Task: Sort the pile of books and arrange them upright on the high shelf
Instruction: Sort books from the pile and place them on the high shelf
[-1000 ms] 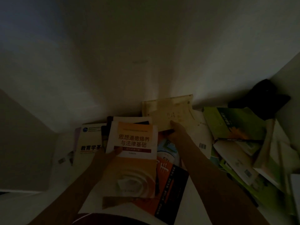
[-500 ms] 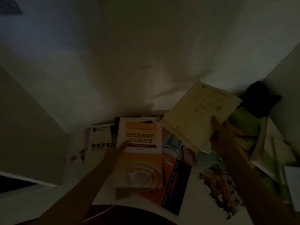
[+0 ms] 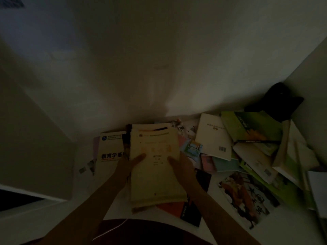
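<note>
1. Left hand (image 3: 130, 166) grips the left edge of the yellow book (image 3: 155, 165), thumb on the cover.
2. The book tops a small stack between both hands; square its edges before letting go.
3. Right hand (image 3: 180, 165) grips the right edge; the loose pile (image 3: 247, 152) lies right of those fingers.

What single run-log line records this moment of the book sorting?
phase: sorting | hands: left hand and right hand grip pale yellow book | place: atop stack | shelf: no books upright
</note>
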